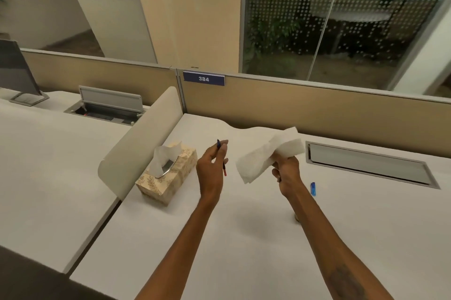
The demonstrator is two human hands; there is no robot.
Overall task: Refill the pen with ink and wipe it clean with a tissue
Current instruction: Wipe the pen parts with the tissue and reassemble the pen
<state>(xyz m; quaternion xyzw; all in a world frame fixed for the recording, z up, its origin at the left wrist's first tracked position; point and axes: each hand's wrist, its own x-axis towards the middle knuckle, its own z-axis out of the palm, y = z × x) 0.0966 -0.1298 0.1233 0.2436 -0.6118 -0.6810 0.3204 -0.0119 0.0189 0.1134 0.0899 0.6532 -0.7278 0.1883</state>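
Pointing up: pen, near-vertical.

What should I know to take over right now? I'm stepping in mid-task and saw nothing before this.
Left hand: fingers hold the pen upright above the desk.
Right hand: grips a loose tissue, apart from the pen.
Tissue box sits left of the hands; a small blue item lies to the right.
Whether refilling is done: cannot tell.
Left: wipe the pen.

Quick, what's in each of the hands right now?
Left hand: closed on a thin pen, held above the desk.
Right hand: closed on a white tissue, also held up.
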